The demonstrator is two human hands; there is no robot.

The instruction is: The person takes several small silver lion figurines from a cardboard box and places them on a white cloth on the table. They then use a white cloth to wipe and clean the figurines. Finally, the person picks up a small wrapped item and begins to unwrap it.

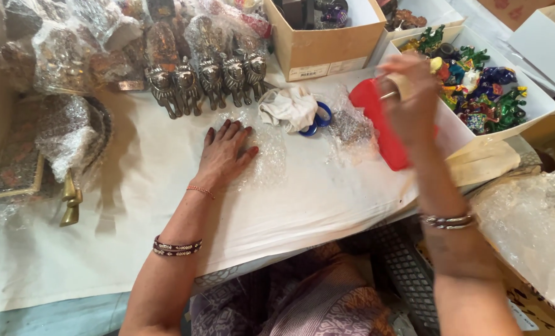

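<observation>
Tape dispenser: a red tape dispenser (383,127) is being held up over the right part of the table, just in front of the white box of figurines.
Right hand: the right hand (414,102) is gripping the dispenser from above, fingers curled around it; the hand is blurred, so the exact grip is hard to read.
Tape roll: a pale roll (403,85) is showing at the top of the dispenser, against the fingers.
Left hand: the left hand (224,155) is lying flat, fingers spread wide, pressing down on a sheet of bubble wrap (265,155) and holding nothing.
Wrapped item: a small bubble-wrapped bundle (351,127) is lying just left of the dispenser.
Scissors: blue-handled scissors (318,118) are lying partly under a white cloth (290,106).
Figurines, metal: a row of dark metal animal figures (209,81) is standing beyond the left hand.
Figurines, painted: colourful painted figures are filling the white box (539,106) at right.
Table: a white cloth-covered table (165,205) is carrying all of this.
</observation>
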